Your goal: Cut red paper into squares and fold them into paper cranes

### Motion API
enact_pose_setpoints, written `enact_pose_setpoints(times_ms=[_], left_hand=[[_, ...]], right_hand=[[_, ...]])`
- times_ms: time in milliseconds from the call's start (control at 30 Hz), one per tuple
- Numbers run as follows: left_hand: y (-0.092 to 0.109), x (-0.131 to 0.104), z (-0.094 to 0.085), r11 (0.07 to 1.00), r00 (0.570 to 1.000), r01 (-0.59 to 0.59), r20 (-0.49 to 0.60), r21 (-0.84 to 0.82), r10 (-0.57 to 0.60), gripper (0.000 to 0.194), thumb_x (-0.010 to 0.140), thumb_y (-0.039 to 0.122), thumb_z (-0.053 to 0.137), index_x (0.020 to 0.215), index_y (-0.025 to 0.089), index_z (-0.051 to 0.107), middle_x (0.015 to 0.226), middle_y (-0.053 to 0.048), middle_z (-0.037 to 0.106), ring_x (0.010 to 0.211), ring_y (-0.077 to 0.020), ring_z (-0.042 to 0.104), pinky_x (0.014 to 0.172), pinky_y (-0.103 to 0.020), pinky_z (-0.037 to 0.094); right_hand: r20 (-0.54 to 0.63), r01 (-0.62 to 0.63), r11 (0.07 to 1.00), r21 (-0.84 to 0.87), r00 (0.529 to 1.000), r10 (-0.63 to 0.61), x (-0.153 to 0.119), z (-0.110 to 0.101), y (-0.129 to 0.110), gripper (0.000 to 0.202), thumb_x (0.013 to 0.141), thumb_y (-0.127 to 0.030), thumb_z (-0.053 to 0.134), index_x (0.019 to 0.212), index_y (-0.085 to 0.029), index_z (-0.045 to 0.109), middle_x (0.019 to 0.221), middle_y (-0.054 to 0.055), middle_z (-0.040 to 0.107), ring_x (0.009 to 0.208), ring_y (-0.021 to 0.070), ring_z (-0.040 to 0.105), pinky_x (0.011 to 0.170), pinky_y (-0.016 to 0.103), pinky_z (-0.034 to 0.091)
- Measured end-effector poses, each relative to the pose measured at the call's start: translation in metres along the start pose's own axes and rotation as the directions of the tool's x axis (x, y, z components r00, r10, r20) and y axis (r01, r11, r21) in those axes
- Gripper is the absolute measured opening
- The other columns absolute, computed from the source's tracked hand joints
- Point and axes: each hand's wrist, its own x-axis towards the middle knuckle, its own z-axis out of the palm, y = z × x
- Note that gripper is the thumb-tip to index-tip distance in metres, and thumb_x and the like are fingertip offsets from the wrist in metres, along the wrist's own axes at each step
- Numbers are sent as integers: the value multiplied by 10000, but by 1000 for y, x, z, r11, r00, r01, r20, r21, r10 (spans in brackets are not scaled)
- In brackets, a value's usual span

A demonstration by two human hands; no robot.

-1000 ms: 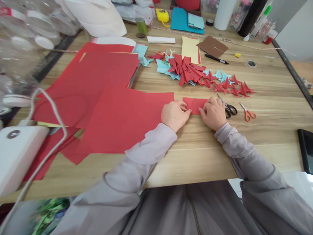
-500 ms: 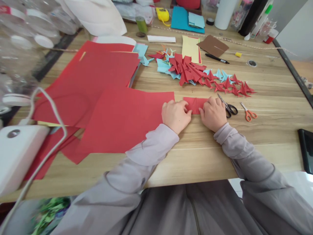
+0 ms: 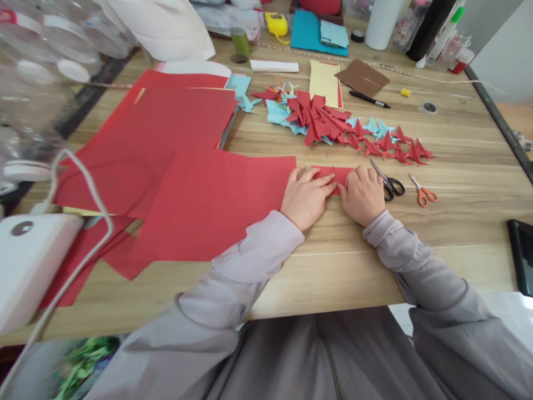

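Observation:
A small red paper strip (image 3: 343,174) lies on the table between my hands. My left hand (image 3: 307,194) rests over its left part, fingers stretched out and lying flat on the paper. At the right end my right hand (image 3: 363,194) has its fingers curled, the thumb and fingertips closed on the strip. Just beyond my right hand lie black-handled scissors (image 3: 391,183), and beside them small orange-handled scissors (image 3: 422,191). A large red paper sheet (image 3: 216,205) lies left of my left hand, close to it.
Folded red paper pieces (image 3: 318,116) and blue ones (image 3: 278,113) are heaped behind the strip. More red sheets (image 3: 166,128) are stacked at left. A black pen (image 3: 370,99), brown card (image 3: 363,78) and yellow paper (image 3: 325,83) lie farther back. A white cable (image 3: 94,194) crosses the left side.
My left hand has shifted slightly right, and its fingers have straightened and flattened over the strip, covering more of it. My right hand has barely moved.

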Motion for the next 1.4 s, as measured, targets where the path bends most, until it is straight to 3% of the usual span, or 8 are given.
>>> enact_pose_setpoints(times_ms=[133,233,367,600,733,867,1100,1400], left_hand=[[-1,0,-1,999,1000,-27,16,21,27,350,907,163,452,1129,297,687,1289,8,634,1243,-292,484,1083,-597,271],[0,1,-3,999,999,-36,25,39,35,367,899,146,452,1149,289,679,1289,1,636,1239,-283,495,1106,-588,262],[0,1,-3,999,999,-29,29,29,28,373,888,145,463,1158,291,674,1272,-9,647,1239,-273,501,1119,-588,253],[-4,1,-4,1000,999,-12,43,-17,12,381,880,147,462,1149,314,675,1314,15,614,1247,-272,495,1111,-622,239],[-4,1,-4,999,999,-11,33,-31,12,380,880,148,462,1139,322,680,1314,15,614,1248,-273,493,1113,-625,229],[-3,1,-4,999,999,-16,33,-43,18,355,887,167,467,1121,313,690,1301,1,625,1253,-272,487,1119,-621,219],[-4,1,-4,999,999,-21,27,-40,22,368,889,169,468,1148,331,672,1305,9,624,1251,-260,483,1124,-623,201],[-5,0,-2,999,999,-15,30,-42,17,356,907,177,451,1148,319,673,1318,19,613,1266,-267,475,1124,-624,196]], right_hand=[[-23,-6,1000,16,1000,7,-2,1,0,283,927,-344,444,1043,-151,616,1081,163,594,984,316,472,809,421,348],[-21,73,997,35,997,-73,-4,2,1,312,957,-291,391,1146,-208,626,1240,137,580,1044,295,481,859,418,341],[5,171,985,30,985,-171,-13,1,7,368,978,-247,359,1251,-194,599,1377,112,540,1178,270,462,978,427,309],[-4,198,980,-25,980,-198,-35,-14,15,379,960,-334,438,1255,-167,607,1331,143,587,1201,326,472,1047,552,247],[-57,219,976,-6,974,-219,-35,-16,13,421,954,-413,446,1226,-146,625,1244,157,633,1172,330,484,1064,548,224],[-46,318,946,59,948,-315,-31,-14,8,455,953,-447,444,1288,-172,579,1230,142,624,1151,299,483,1067,509,225],[-16,296,953,66,955,-296,-28,-12,7,329,951,-412,468,1102,-234,699,1141,111,637,1060,262,509,1023,462,269],[-31,244,958,151,970,-242,-29,-18,12,342,978,-249,410,898,-193,738,1163,78,701,1070,224,590,1013,441,315]])
